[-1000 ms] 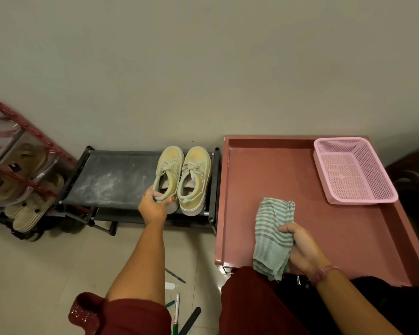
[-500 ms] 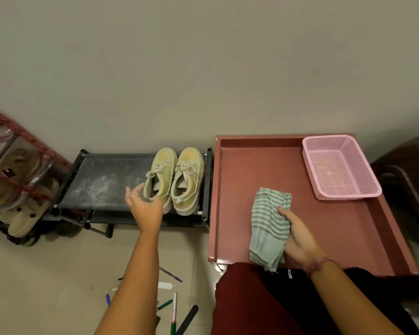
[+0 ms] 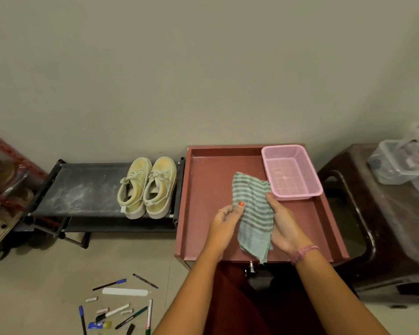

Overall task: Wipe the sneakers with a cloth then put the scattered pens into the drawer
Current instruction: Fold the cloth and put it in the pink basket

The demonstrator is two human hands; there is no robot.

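A green striped cloth [image 3: 253,213] is held over the red counter [image 3: 203,189] by both hands: its left edge is pinched by the left hand [image 3: 224,220] between thumb and fingers [image 3: 240,204], and its right side is gripped by the curled right hand [image 3: 284,224]. The pale yellow sneakers [image 3: 146,187] are set side by side on the black shoe rack [image 3: 82,189] (just left of the counter). Scattered pens [image 3: 121,308] lie on the floor. A pink basket [image 3: 292,171] sits at the counter's far right corner.

left hand [image 3: 224,220] pinching, right hand [image 3: 284,224] gripping (fingers curled) — forearms converging
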